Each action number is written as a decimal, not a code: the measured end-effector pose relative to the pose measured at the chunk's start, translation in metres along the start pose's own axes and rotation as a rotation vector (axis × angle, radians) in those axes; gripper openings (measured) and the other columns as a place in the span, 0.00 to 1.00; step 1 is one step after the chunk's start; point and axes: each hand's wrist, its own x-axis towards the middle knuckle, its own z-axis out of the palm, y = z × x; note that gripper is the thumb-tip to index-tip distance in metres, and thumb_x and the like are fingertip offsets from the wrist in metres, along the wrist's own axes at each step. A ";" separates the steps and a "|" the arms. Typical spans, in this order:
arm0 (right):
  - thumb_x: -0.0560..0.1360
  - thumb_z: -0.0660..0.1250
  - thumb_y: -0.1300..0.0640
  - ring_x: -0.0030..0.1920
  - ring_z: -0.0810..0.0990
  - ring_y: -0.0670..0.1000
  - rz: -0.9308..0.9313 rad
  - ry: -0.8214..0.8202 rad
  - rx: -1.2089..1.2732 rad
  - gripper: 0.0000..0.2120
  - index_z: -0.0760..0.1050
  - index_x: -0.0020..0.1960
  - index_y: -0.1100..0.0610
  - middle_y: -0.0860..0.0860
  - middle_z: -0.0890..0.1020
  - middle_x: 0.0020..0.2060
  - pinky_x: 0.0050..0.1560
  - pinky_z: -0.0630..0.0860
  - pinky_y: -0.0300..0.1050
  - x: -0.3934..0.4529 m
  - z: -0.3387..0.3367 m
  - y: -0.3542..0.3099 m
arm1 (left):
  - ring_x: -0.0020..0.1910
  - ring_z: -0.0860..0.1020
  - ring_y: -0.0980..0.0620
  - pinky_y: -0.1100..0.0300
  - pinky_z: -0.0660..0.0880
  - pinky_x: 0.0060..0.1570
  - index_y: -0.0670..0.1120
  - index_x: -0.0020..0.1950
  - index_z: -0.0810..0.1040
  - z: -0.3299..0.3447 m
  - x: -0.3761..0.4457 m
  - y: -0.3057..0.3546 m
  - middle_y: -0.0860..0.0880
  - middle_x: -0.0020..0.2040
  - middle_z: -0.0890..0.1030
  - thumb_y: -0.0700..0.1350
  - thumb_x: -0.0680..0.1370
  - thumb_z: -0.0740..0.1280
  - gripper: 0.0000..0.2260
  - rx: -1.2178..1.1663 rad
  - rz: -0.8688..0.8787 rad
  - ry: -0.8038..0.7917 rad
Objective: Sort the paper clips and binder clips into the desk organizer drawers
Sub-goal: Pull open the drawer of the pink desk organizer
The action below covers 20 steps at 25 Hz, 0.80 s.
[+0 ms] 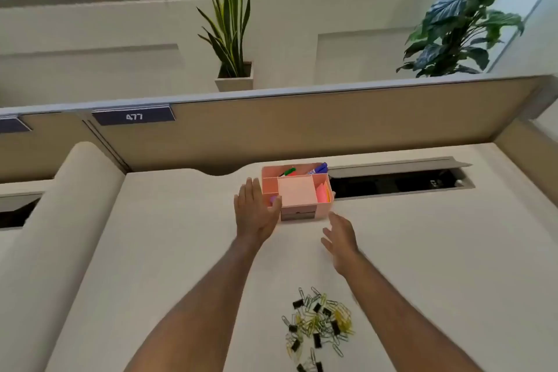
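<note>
Pink organizer (323, 205) touched by flat left hand (256, 211); right hand (340, 235) spread, empty.

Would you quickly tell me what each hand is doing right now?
Left hand: open, fingers straight, against the left side of the pink desk organizer.
Right hand: open, fingers spread, holding nothing, just short of the organizer.

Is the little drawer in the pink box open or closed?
Closed. The drawer front sits flush under the pink organizer; neither hand has pulled it out.

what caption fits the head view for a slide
Both hands reach for a pink plastic desk organizer; mixed clips wait.
</note>
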 end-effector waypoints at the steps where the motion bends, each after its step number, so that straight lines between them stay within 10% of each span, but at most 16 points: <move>1: 0.84 0.60 0.52 0.71 0.73 0.61 0.057 0.006 0.072 0.21 0.68 0.74 0.58 0.59 0.70 0.74 0.69 0.73 0.56 0.011 0.003 0.006 | 0.80 0.55 0.43 0.46 0.54 0.79 0.43 0.82 0.53 0.010 0.005 -0.001 0.43 0.82 0.56 0.59 0.82 0.59 0.35 -0.090 -0.073 -0.029; 7: 0.83 0.62 0.50 0.66 0.76 0.58 0.241 -0.119 0.321 0.24 0.66 0.76 0.58 0.56 0.73 0.71 0.68 0.72 0.54 0.050 0.029 0.025 | 0.79 0.60 0.44 0.46 0.65 0.73 0.49 0.82 0.52 0.045 0.026 -0.013 0.46 0.81 0.60 0.58 0.79 0.68 0.38 -0.550 -0.376 -0.097; 20: 0.81 0.66 0.53 0.67 0.78 0.54 0.327 -0.117 0.428 0.20 0.73 0.71 0.57 0.54 0.78 0.66 0.67 0.73 0.50 0.081 0.053 0.041 | 0.65 0.77 0.59 0.69 0.78 0.54 0.58 0.74 0.65 0.086 0.026 -0.036 0.59 0.67 0.75 0.56 0.79 0.69 0.25 -0.799 -0.256 -0.058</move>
